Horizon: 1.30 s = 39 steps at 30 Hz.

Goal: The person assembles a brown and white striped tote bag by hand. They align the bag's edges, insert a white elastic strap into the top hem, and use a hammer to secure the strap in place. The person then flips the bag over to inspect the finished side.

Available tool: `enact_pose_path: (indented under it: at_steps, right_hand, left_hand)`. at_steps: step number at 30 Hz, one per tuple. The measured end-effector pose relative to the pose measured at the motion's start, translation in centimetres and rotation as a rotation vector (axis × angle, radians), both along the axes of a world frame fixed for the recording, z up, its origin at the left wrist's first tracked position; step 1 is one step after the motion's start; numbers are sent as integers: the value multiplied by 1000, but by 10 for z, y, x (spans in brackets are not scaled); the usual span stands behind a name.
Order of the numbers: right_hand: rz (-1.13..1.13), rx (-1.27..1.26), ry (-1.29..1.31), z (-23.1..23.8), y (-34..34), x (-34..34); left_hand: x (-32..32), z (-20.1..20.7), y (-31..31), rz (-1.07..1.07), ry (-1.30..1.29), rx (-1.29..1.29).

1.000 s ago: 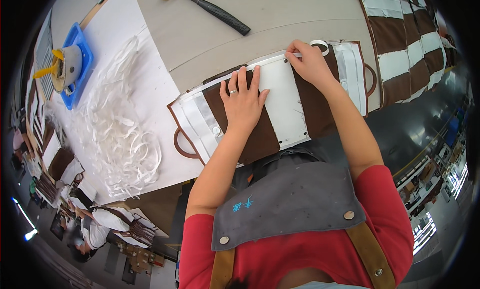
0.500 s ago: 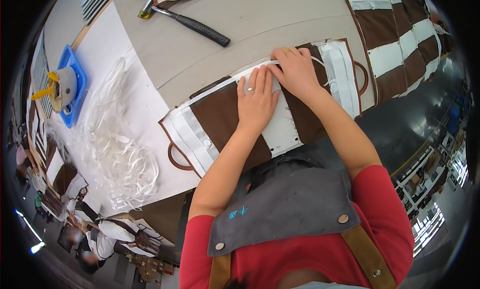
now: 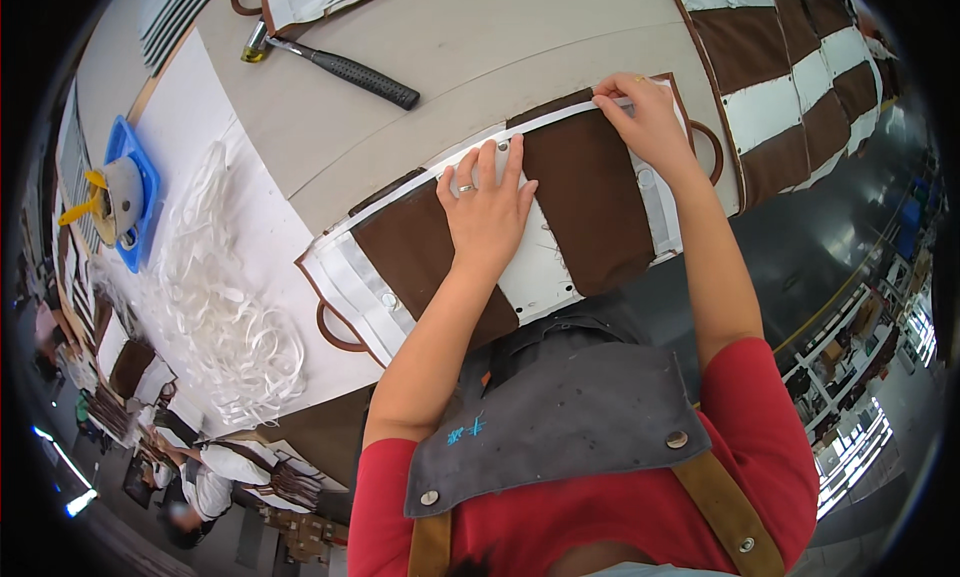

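Note:
A brown and white striped fabric bag [image 3: 590, 212] with brown loop handles lies flat at the table's near edge. My left hand [image 3: 487, 205], a ring on one finger, presses flat on the bag's white middle stripe with fingers spread. My right hand [image 3: 645, 117] rests on the bag's far right corner, fingertips pinching the white top hem. Both forearms come up from my red sleeves over a grey apron.
A black-handled hammer [image 3: 340, 69] lies on the beige table [image 3: 480, 47] beyond the bag. A pile of white strips [image 3: 215, 297] sits on white paper at the left, beside a blue tray [image 3: 130, 202]. More striped bags [image 3: 800, 67] are stacked at the right. Another person stands at the lower left.
The view has shifted, so the bag sits lower and more central. My right hand slid along the top hem toward the bag's right corner; my left hand stays pressed on the middle.

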State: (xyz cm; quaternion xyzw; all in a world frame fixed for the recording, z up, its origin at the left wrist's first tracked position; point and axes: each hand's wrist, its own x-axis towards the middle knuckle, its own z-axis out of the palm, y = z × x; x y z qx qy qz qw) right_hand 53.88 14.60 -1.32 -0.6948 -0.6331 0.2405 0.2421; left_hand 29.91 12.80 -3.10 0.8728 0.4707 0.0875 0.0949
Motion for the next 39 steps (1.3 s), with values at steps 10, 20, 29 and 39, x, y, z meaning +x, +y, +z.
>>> enact_pose_path:
  at_steps: [10,20,29,39]
  right_hand:
    - [24,-91,52,-2,11,4]
    - [33,-51,62,-7,13,4]
    - [-78,5,90,2,-4,17]
    - [-398,-72,311,-10,-17,22]
  left_hand:
    - [9,1,5,21,61,-3]
    - [59,0,2,-145,-86,-26]
    - [81,-14,-1,-128,-78,-61]
    - [86,-14,-1,-119,-58,-42]
